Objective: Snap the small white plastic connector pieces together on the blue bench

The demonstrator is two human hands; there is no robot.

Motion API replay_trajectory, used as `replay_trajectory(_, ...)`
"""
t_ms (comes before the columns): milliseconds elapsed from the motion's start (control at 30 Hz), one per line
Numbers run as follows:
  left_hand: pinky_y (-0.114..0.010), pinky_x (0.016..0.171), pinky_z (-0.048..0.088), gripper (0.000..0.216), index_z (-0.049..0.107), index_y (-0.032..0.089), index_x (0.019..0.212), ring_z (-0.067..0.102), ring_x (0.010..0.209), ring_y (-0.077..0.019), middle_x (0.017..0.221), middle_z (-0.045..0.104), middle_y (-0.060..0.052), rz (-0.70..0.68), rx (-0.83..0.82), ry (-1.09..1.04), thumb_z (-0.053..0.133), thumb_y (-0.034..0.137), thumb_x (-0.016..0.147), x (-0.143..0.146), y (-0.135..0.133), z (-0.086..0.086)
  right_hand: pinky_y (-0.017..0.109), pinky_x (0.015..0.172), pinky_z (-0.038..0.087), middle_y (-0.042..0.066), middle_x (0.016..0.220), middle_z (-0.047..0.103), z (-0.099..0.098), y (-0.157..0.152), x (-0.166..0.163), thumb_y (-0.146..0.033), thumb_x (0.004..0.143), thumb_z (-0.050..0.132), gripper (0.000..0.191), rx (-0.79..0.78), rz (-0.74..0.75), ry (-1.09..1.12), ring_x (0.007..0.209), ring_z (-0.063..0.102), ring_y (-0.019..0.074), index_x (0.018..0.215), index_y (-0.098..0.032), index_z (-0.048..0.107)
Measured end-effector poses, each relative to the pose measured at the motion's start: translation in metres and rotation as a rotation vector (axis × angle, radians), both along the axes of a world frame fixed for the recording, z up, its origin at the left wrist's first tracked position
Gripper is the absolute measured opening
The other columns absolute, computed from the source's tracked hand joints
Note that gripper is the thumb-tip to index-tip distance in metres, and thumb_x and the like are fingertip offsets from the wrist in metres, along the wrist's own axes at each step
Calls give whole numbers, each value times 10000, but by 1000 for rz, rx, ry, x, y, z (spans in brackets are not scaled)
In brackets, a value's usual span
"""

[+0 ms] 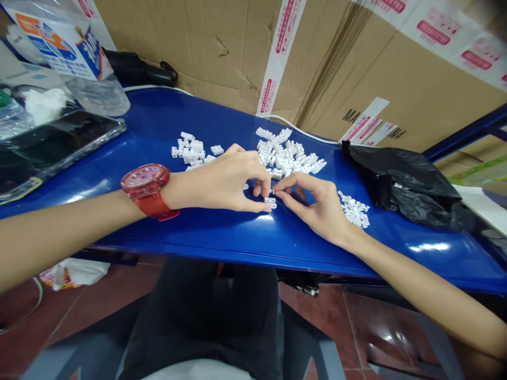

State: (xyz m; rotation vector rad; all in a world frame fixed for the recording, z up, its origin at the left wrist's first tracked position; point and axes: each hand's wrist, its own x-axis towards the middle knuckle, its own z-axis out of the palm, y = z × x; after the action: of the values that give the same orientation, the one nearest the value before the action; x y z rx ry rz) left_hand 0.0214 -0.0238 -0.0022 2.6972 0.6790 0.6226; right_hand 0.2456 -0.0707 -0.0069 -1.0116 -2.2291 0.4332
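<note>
My right hand (317, 203) pinches a small white plastic piece (271, 192) between thumb and fingertip, low over the table. My left hand (227, 182), with a red watch on its wrist, is beside it; its thumb and bent fingers are apart. A few small white pieces (270, 202) lie close together at the left thumb tip. Behind my hands spreads a large pile of white plastic pieces (289, 153). Another group of white blocks (190, 150) lies past my left hand, partly hidden by it. Smaller white pieces (354, 210) are heaped right of my right hand.
The blue table (222, 232) backs onto large cardboard boxes (222, 47). On the left are a phone-like dark tablet (59, 150), a clear plastic bottle (99, 95) and a black folded umbrella (138, 68). A black plastic bag (404, 179) lies on the right. A white cable (304, 131) runs along the back edge.
</note>
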Motion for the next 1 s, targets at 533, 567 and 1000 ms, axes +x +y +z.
replay_trajectory(533,-317,815,305,162,707,235,845,598,840,-168,779,695,33,-35,-11,-4,689,396,843,-1,2,0,356,794,513,68,901,731,1,-3,2,-160,955,585,113,188,154,-35,829,638,185,889,-191,671)
replay_trajectory(567,-318,815,306,152,709,238,851,600,841,-168,782,696,33,-37,-9,-2,688,388,844,-1,2,0,356,796,516,67,905,730,1,-4,2,-159,955,580,117,186,152,-40,837,644,187,890,-195,670)
replay_trajectory(1000,-318,831,326,187,699,245,878,611,833,-167,798,701,29,-59,-10,1,663,428,872,-3,4,-3,366,876,514,61,952,713,8,1,5,-200,952,601,105,59,213,-119,926,647,200,923,-215,700)
